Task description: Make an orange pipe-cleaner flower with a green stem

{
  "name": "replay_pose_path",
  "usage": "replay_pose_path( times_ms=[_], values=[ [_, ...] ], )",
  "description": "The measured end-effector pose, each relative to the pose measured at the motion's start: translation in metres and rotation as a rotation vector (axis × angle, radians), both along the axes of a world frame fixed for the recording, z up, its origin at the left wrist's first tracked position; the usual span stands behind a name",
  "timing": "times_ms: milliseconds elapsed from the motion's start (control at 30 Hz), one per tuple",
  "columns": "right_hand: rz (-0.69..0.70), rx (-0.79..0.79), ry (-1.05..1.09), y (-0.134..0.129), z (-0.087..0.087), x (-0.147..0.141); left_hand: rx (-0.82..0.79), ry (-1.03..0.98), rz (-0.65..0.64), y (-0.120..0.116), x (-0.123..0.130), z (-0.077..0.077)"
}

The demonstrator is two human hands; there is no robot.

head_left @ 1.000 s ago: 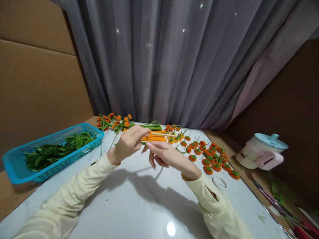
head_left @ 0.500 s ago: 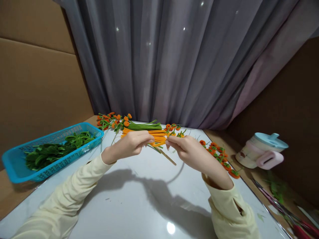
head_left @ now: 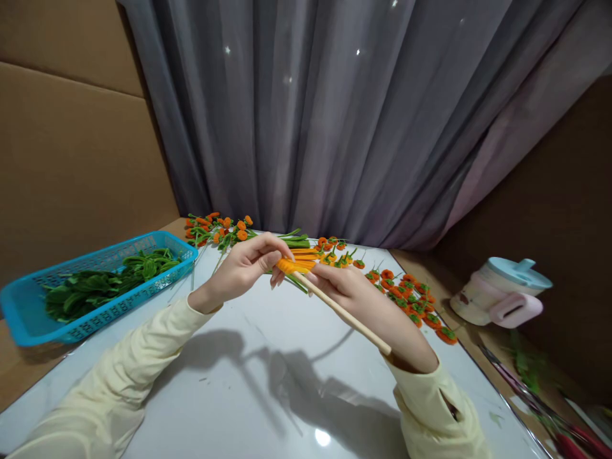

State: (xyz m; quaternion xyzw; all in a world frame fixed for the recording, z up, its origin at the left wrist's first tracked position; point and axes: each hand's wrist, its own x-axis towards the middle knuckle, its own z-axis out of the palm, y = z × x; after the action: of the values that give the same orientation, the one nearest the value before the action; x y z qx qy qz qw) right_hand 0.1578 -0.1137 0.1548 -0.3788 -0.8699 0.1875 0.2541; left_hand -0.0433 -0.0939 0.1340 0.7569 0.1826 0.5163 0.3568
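My left hand (head_left: 253,264) is closed, thumb and fingers pinching a yellow-orange chenille stem (head_left: 287,266) against the end of a wooden stick (head_left: 351,320). The stick slants down to the right, lying across my right hand (head_left: 356,290). That hand is closed at the stick near the chenille stem, its fingertips partly hidden. Just behind the hands, more orange chenille stems (head_left: 306,253) lie in a row, and behind them a bundle of green stems (head_left: 297,241). Small yellow flowers with green stalks (head_left: 343,260) lie past my right hand.
A blue basket (head_left: 109,312) with green leafy pieces stands on the left. Orange flowers (head_left: 224,224) lie at the back left, and several orange ones with green (head_left: 415,296) line the right edge. Beyond them are a lidded cup (head_left: 497,292) and scissors (head_left: 535,398). A grey curtain (head_left: 306,115) hangs behind.
The wooden stick lay on the table and is now lifted between my hands. The orange chenille stem, earlier stretched between my fingers, now lies at the stick's end.
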Motion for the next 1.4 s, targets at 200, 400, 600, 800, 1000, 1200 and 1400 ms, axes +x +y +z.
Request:
replay_pose_path(
  times_ms=[200,400,600,800,1000,1200,1400],
  values=[
    [-0.055,0.024,-0.048,-0.004,-0.001,-0.004,0.069,0.068,-0.088,-0.003,0.002,-0.007],
    [-0.168,0.256,-0.205,-0.001,0.0,-0.003,-0.092,0.007,-0.181,-0.002,0.003,-0.012],
    [-0.366,0.4,-0.422,-0.003,-0.006,-0.013,-0.401,-0.34,-0.14,-0.004,0.019,-0.016],
    [-0.467,0.423,-0.607,-0.014,-0.015,-0.032,-0.46,-0.297,0.053,-0.012,0.026,-0.024],
    [-0.373,0.349,-0.723,-0.027,-0.013,-0.035,0.358,0.052,0.476,0.0,0.023,-0.042],
    [-0.28,0.359,-0.749,-0.03,-0.009,-0.025,0.857,0.368,0.566,0.009,0.019,-0.048],
    [-0.281,0.339,-0.758,-0.025,0.004,-0.008,0.809,0.505,0.427,0.007,0.011,-0.037]
  ],
)
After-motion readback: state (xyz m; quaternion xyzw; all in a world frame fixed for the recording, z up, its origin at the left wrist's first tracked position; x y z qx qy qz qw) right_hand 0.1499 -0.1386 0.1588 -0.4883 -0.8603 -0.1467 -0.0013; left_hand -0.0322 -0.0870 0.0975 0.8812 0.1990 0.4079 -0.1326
